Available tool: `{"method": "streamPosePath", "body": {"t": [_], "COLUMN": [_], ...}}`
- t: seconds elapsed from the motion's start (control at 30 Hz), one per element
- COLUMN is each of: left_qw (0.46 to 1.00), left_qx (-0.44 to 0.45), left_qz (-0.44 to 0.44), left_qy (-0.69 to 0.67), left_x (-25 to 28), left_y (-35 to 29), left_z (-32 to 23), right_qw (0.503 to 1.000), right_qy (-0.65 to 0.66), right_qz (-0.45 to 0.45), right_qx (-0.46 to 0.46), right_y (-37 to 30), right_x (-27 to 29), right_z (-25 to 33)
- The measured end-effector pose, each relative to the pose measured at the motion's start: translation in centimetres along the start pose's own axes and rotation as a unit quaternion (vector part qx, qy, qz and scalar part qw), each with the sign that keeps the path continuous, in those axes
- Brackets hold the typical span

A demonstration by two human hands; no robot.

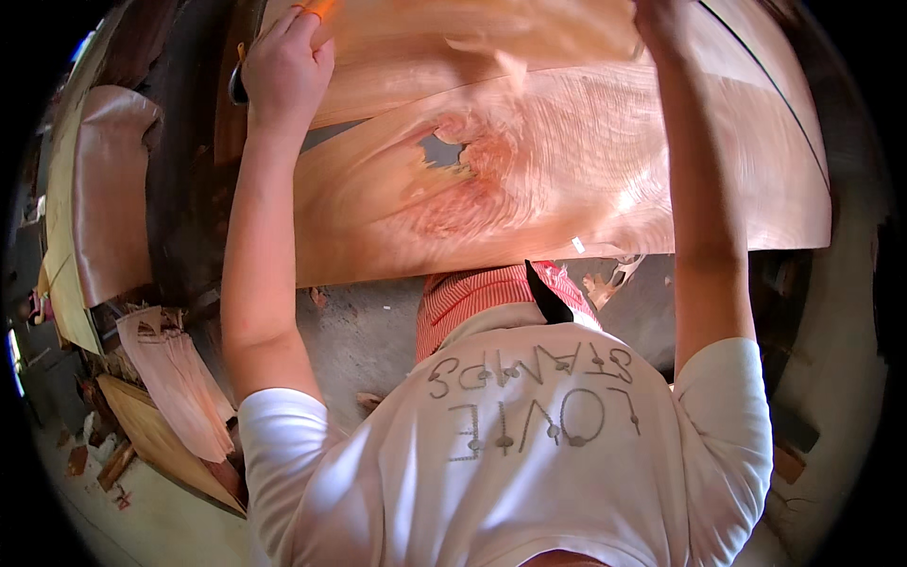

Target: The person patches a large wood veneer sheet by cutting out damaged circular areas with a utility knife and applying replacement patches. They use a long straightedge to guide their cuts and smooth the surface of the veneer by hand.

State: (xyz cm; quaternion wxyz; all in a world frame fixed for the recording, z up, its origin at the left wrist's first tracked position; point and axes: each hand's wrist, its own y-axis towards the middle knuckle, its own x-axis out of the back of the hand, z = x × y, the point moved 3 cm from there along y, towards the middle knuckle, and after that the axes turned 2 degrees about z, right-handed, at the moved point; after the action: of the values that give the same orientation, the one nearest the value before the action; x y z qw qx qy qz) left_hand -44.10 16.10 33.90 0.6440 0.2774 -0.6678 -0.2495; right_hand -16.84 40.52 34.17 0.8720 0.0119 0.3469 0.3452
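Wood sheet | edge beside trousers | left hand, right hand well apart

- Large wood sheet: pinkish tan, patterned with fine, wavy grain lines that ripple like water; reddish brown around its ragged hole, with a pale glare toward the right.
- Wood sheet above it: warmer orange-tan, softly streaked.
- Small item at the top edge: bright orange.
- Shirt: white, with grey, beaded-looking lettering.
- Striped clothing below the shirt's hem: narrow red and white stripes.
- Pointed strip: solid black.
- Floor: dull, mottled grey.
- Curved sheet at left: glossy pinkish brown.
- Splintered piece: pale pink, streaked lengthwise.
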Motion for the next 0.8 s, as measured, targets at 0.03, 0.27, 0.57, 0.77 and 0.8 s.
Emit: {"method": "streamPosePath", "body": {"t": [0.03,0.27,0.57,0.77,0.8], "left_qw": [1.0,0.994,0.957,0.946,0.941], "left_qx": [-0.005,0.026,0.036,0.037,0.021], "left_qz": [0.0,0.104,0.276,0.317,0.334], "left_qy": [0.008,-0.008,-0.077,-0.063,-0.039], "left_x": [0.5,-3.3,-12.9,-13.3,-13.2], "left_y": [-0.6,-10.4,-23.0,-24.9,-24.7], "left_z": [-0.5,-4.4,-10.1,-11.8,-12.1], "right_qw": [0.976,0.86,0.823,0.792,0.79], "right_qy": [-0.182,-0.476,-0.365,-0.457,-0.477], "right_qz": [-0.039,-0.183,-0.311,-0.266,-0.26], "right_qx": [0.114,-0.019,-0.306,-0.304,-0.284], "right_y": [-0.6,-13.6,-26.4,-26.1,-26.0], "right_x": [-0.6,0.9,15.4,14.8,15.0], "right_z": [0.9,-4.7,-15.9,-15.6,-15.5]}}
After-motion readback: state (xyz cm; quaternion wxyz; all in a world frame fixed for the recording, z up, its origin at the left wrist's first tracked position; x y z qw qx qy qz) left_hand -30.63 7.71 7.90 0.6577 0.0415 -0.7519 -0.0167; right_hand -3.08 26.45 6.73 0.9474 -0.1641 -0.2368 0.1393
